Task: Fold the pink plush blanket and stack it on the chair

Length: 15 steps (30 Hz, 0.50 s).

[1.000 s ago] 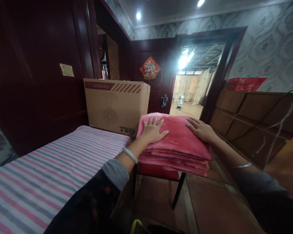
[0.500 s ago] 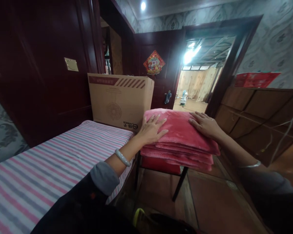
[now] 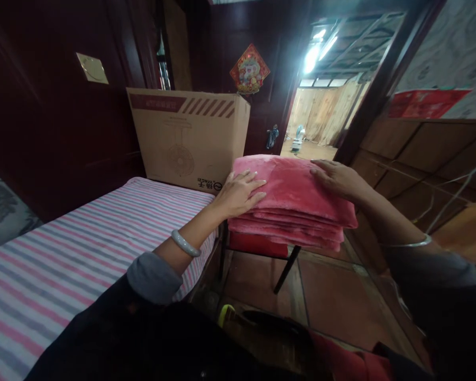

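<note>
A folded pink plush blanket [image 3: 289, 185], stacked in several layers, rests on a chair with a red seat [image 3: 257, 245] and dark legs. My left hand [image 3: 240, 194] lies on the blanket's left side with its fingers spread. On the right side, my right hand [image 3: 337, 179] touches the top edge, palm down and fingers stretched out. Neither hand grips the cloth. Most of the chair is hidden under the blanket.
To the left is a bed with a striped sheet [image 3: 103, 233]. Behind it stands a cardboard box [image 3: 210, 143]. Wooden cabinets [image 3: 412, 143] line the right, with a red box [image 3: 428, 103] on top. A doorway opens ahead, with a fan [image 3: 299, 138] beyond.
The view has tilted downward, so the scene sits higher in the picture. My right hand has shifted slightly at the blanket's right side; my left hand stays on the left side.
</note>
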Available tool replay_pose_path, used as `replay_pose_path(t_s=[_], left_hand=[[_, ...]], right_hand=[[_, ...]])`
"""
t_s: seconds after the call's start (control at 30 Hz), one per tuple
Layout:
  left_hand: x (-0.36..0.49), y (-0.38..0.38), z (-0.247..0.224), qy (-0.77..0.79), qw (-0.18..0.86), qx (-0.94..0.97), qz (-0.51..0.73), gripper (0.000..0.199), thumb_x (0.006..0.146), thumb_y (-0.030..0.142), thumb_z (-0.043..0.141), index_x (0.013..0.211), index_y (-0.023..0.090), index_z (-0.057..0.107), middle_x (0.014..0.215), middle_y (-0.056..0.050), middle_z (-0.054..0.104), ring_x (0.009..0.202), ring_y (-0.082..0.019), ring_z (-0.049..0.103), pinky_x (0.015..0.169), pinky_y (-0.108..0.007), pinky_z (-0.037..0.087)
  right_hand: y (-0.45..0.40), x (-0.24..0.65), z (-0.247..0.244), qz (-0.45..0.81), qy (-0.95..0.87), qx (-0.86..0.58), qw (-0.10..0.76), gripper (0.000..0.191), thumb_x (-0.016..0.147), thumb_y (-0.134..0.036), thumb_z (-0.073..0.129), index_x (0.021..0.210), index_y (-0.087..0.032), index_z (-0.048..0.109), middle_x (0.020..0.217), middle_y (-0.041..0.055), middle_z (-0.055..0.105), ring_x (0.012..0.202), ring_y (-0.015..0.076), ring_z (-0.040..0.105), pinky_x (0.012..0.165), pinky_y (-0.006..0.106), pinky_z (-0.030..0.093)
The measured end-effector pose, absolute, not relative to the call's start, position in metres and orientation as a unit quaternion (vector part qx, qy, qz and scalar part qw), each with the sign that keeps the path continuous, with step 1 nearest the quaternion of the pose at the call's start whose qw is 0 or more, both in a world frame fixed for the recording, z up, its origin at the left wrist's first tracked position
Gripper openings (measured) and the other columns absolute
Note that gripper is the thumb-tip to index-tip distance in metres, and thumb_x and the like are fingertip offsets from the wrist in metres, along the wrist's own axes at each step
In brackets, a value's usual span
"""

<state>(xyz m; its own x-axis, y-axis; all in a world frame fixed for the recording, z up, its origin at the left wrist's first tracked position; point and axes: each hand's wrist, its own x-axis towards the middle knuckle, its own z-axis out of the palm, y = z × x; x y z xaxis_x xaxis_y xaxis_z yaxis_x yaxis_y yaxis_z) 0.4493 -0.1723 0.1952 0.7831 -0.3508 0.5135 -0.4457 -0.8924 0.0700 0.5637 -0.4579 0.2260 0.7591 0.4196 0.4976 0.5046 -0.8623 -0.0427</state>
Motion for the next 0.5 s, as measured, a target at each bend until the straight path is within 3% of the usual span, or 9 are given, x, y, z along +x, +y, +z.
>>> replay_pose_path(t_s=[0.3,0.43,0.5], left_hand=[[0.418,-0.143,0.179,-0.188,0.101,0.938,0.274,0.035,0.097,0.031,0.049,0.128,0.025,0.065,0.139,-0.006,0.06,0.139,-0.023,0.044,0.117,-0.049,0.028],[0.386,-0.114,0.153,-0.159,0.128,0.934,0.292,0.036,0.096,0.03,0.05,0.128,0.023,0.064,0.14,-0.007,0.06,0.137,-0.023,0.046,0.116,-0.046,0.033],[0.363,-0.093,0.134,-0.121,0.138,0.941,0.285,0.035,0.096,0.03,0.049,0.126,0.025,0.065,0.137,-0.006,0.062,0.135,-0.022,0.049,0.115,-0.046,0.035]], right_hand=[[-0.421,0.513,0.237,-0.325,-0.321,-0.882,0.114,0.051,0.101,-0.047,0.036,0.13,-0.016,0.063,0.132,0.0168,0.065,0.125,0.0348,0.057,0.107,0.052,0.045],[-0.391,0.47,0.218,-0.384,-0.406,-0.809,0.183,0.046,0.099,-0.047,0.041,0.125,-0.018,0.066,0.128,0.0149,0.067,0.124,0.0336,0.058,0.107,0.054,0.045],[-0.368,0.446,0.195,-0.351,-0.477,-0.773,0.229,0.042,0.098,-0.046,0.042,0.122,-0.022,0.066,0.122,0.0127,0.07,0.119,0.0316,0.061,0.104,0.052,0.048]])
